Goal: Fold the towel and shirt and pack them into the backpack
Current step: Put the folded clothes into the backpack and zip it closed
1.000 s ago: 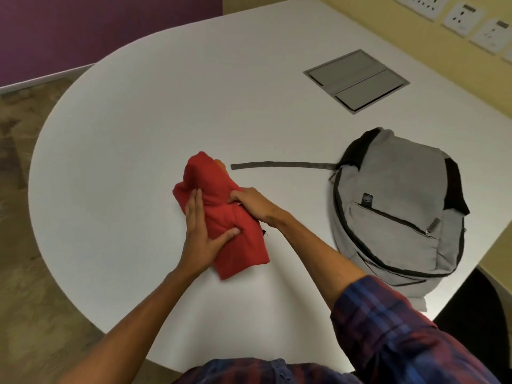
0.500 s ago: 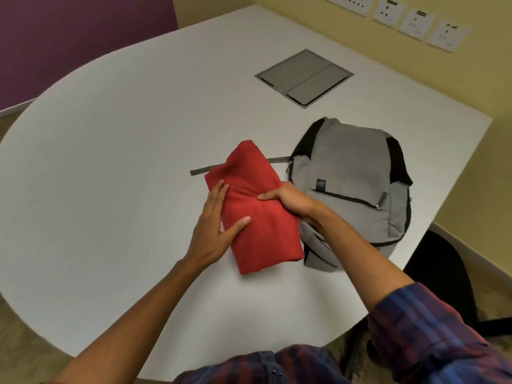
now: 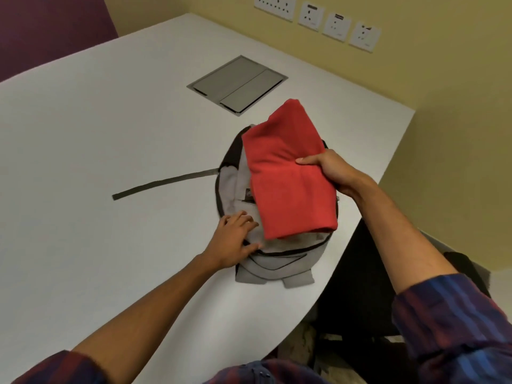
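Observation:
A folded red cloth (image 3: 288, 176) is held above the grey backpack (image 3: 277, 261), gripped on its right edge by my right hand (image 3: 332, 170). The backpack lies flat on the white table (image 3: 97, 162) near its right edge, mostly covered by the cloth. My left hand (image 3: 235, 239) rests on the backpack's left side, fingers spread on the grey fabric by the dark zipper line. A dark strap (image 3: 163, 182) of the backpack trails left across the table. I cannot tell whether the red cloth is the towel or the shirt. No second garment is in view.
A grey cable hatch (image 3: 238, 84) is set into the table behind the backpack. Wall sockets (image 3: 318, 19) line the yellow wall. A dark chair (image 3: 360, 273) stands off the table's right edge.
My right hand lifted the folded red cloth off the table and carried it right, over the backpack. My left hand let go of the cloth and went to the backpack.

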Demonstrator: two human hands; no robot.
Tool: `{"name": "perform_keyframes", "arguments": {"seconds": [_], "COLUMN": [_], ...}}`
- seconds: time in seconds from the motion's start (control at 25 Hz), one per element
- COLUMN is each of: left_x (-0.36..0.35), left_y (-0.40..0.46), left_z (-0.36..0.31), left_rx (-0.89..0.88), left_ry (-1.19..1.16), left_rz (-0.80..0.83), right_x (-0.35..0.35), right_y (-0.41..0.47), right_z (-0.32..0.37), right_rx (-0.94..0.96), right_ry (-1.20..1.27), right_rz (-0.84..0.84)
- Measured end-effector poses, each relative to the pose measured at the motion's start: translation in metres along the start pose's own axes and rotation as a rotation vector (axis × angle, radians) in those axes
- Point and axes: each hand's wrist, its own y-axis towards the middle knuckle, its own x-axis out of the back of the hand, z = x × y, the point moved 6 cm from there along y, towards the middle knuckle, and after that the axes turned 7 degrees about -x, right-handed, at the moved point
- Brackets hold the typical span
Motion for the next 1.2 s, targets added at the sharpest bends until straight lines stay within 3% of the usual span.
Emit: {"name": "perform_keyframes", "arguments": {"seconds": [0.12,0.28,0.44,0.56,0.72,0.88,1.0,1.12,1.2], "left_x": [-0.031,-0.04,-0.059,-0.048,0.009,0.076,0.12,0.15,0.158], "left_y": [0.035,0.056,0.051,0.065,0.115,0.18,0.23,0.261,0.271], "left_z": [-0.016,-0.018,-0.024,-0.027,-0.019,-0.016,-0.009,-0.009,-0.017], "left_rx": [-0.061,-0.015,-0.037,-0.011,0.071,0.103,0.125,0.06,0.045], "left_ry": [0.178,0.018,0.046,-0.116,-0.397,-0.54,-0.599,-0.601,-0.595], "left_rz": [0.258,0.386,0.544,0.451,0.188,0.001,-0.123,-0.101,-0.095], "right_x": [0.046,0.088,0.107,0.114,0.136,0.149,0.104,0.022,-0.03], "right_y": [0.001,0.0,-0.002,-0.003,-0.016,-0.047,-0.074,-0.067,-0.04], "right_z": [-0.006,-0.023,-0.039,-0.043,-0.021,0.02,0.018,-0.034,-0.089], "right_rx": [-0.005,-0.022,-0.039,-0.05,0.025,0.224,0.471,0.641,0.55], "right_ry": [0.005,0.02,0.057,0.07,0.087,-0.153,-0.41,-0.64,-0.917], "right_rz": [-0.063,-0.119,-0.134,-0.141,-0.253,-0.7,-0.973,-0.863,-0.687]}}
